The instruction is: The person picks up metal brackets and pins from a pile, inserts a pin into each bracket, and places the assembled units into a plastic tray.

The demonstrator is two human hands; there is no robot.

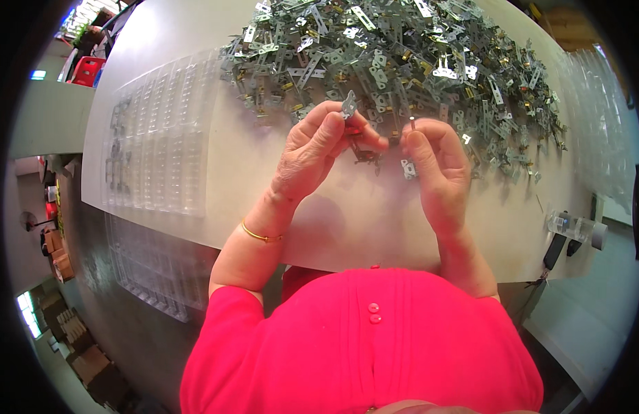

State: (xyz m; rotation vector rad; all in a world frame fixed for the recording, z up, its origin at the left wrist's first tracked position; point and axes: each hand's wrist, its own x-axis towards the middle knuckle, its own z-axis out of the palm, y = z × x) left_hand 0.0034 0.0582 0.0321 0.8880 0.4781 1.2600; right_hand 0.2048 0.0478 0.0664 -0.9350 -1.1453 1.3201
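My left hand [316,141] is closed, pinching a small flat metal bracket [348,105] between thumb and forefinger. Under its fingers more small metal parts [365,156] show, partly hidden by the hand. To the right, my right hand [438,160] is closed too, with thumb and forefinger together on a small thin metal piece [412,124]; only its tip shows. The two hands are apart, just in front of a large pile of metal brackets [381,62]. One loose bracket [408,169] lies beside the right hand's thumb.
Clear plastic compartment trays [160,138] lie on the left of the white table [264,238], with metal parts in the leftmost row. Another clear tray [153,269] sits lower, past the table edge. Clear plastic [602,117] and a clear bottle [575,229] are on the right.
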